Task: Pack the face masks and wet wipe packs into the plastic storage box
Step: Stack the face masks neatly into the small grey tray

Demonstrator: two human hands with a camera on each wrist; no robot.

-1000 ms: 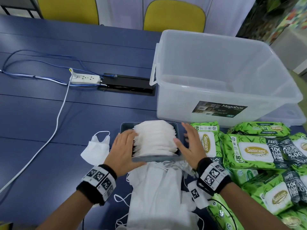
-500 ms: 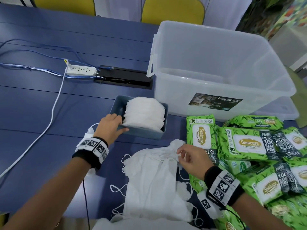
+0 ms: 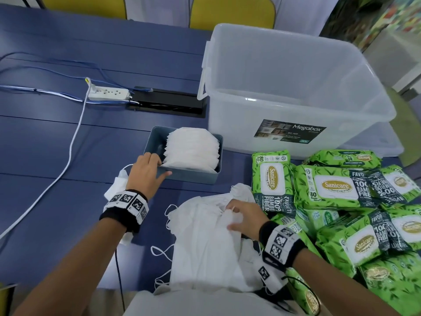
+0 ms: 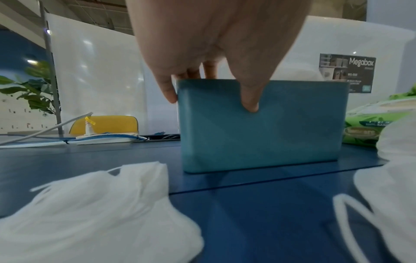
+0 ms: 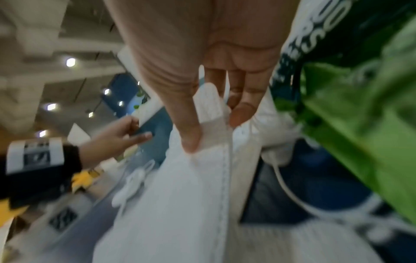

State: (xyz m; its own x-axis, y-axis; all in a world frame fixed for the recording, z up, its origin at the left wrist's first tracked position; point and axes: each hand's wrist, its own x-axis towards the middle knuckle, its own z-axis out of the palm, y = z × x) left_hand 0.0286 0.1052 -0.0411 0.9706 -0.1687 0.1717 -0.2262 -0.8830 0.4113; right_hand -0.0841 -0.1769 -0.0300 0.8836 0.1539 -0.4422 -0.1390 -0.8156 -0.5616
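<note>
Left hand: your left hand [image 3: 147,171] grips the near left corner of the blue tray [image 3: 191,175], fingers hooked over the rim, thumb pressed on the outer front wall; the left wrist view confirms this.
Right hand: your right hand [image 3: 245,216] pinches a mask from the loose face masks [image 3: 205,242], thumb and fingers closed on the white fabric, as the right wrist view shows.
Blue tray: stands on the bench [image 3: 68,137], just in front of the plastic storage box [image 3: 296,87], and holds a stack of masks [image 3: 192,148] set on edge.
Loose face masks: piled on the bench at its near edge, under your right hand, ear loops trailing to the left.
Single mask [image 3: 115,188]: lies on the bench beside your left wrist, apart from the pile.
Wet wipe packs [image 3: 337,190]: green, heaped on the bench to the right of the pile and in front of the box; the nearest touch the masks.
Plastic storage box: clear, lid off, at the far right of the bench; no masks or packs show inside it.
Power strip [image 3: 109,93]: white, on the bench at far left, cables running from it.
</note>
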